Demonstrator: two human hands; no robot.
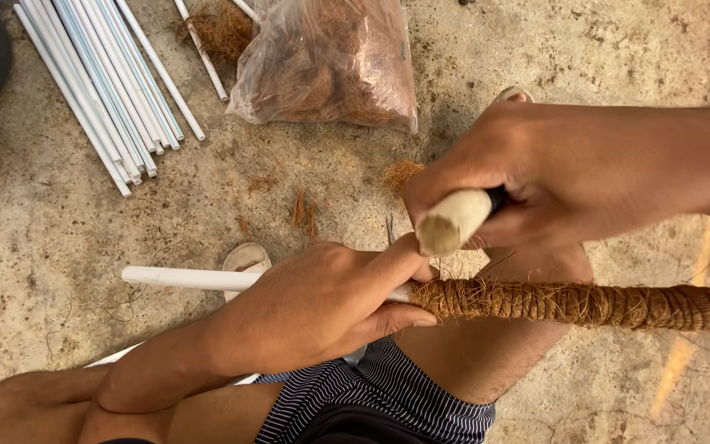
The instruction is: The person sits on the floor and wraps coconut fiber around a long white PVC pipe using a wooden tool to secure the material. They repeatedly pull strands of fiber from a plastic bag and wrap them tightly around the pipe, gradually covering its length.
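My left hand (322, 304) grips a white plastic pipe (182, 279) that lies across my knee, right where its brown coconut-fibre wrapping (585, 304) begins. The wrapped part runs off to the right edge. My right hand (536, 177) is closed around a pale wooden handle (452, 220), its round end pointing at me, held just above the pipe. A thin thread seems to run from that hand down to the fibre.
A bundle of several white pipes (104, 82) lies at the top left on the concrete floor. A clear plastic bag of brown coconut fibre (330, 62) sits at top centre. Loose fibre tufts (400, 173) lie nearby. A sandal (246, 256) is under the pipe.
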